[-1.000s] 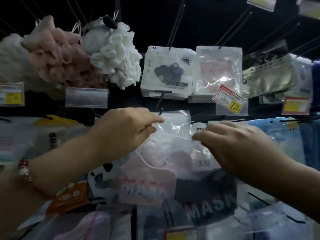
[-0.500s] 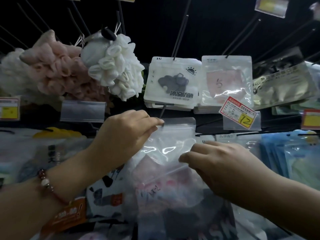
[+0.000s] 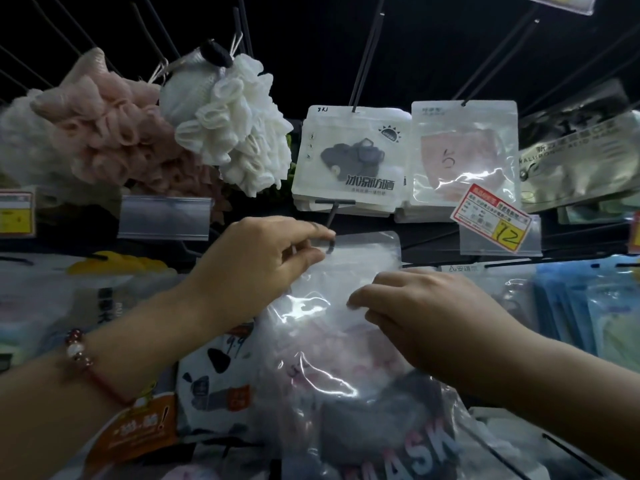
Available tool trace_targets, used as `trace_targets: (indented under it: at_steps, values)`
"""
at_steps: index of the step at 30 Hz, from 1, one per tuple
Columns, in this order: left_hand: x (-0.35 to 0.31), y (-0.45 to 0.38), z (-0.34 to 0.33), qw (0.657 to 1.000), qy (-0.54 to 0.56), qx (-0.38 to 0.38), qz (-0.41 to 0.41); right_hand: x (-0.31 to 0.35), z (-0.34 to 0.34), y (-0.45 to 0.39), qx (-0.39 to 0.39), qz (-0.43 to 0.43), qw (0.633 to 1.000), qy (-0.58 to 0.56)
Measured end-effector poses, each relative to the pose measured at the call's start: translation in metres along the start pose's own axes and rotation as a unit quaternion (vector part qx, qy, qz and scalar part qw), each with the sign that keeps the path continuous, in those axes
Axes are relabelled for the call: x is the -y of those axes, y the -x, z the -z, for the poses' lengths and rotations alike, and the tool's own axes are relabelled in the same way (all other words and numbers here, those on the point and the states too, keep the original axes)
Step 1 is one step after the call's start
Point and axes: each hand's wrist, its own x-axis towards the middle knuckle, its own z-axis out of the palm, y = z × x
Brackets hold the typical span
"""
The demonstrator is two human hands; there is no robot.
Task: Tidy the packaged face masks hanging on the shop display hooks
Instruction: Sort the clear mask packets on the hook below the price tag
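Head view, 2 hands, left hand point(image 3: 256, 268) and right hand point(image 3: 429, 317) each pinching 1 clear mask packet point(image 3: 346, 282), 1 hook point(image 3: 330, 245).

Dark back wall point(image 3: 311, 36) of the display, dimly lit. Thin black rods point(image 3: 367, 50) slant down from its top edge; an empty clear label holder point(image 3: 164, 216) hangs at left.

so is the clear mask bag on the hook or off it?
Cannot tell for sure. The clear mask bag has its top edge at the hook tip, pinched there by the left hand.
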Motion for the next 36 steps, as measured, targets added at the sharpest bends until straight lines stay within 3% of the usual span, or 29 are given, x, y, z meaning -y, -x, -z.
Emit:
trace_targets:
  at_steps: [5, 10, 14, 24, 29, 36]
  values:
    - [0.002, -0.003, -0.001, 0.995, -0.090, 0.009, -0.043, 0.002, 0.005, -0.003, 0.032, -0.025, 0.999, -0.029]
    - [0.013, 0.007, -0.014, 0.947, -0.283, 0.000, -0.151, 0.000, 0.006, -0.004, 0.042, -0.067, 0.995, -0.054]
    - [0.018, 0.009, -0.013, 0.930, -0.314, -0.004, -0.191, -0.003, 0.004, -0.006, 0.059, -0.090, 0.992, -0.059]
    - [-0.017, 0.020, 0.008, 0.977, -0.199, 0.024, -0.079, -0.003, 0.006, -0.007, 0.048, -0.129, 0.988, -0.064]
    - [-0.028, 0.029, 0.011, 0.981, -0.163, 0.096, -0.038, 0.003, 0.016, -0.016, 0.021, -0.152, 0.984, -0.090]
    - [-0.032, 0.027, 0.016, 0.997, -0.043, 0.045, 0.036, 0.010, 0.026, -0.021, -0.011, -0.166, 0.979, -0.115]
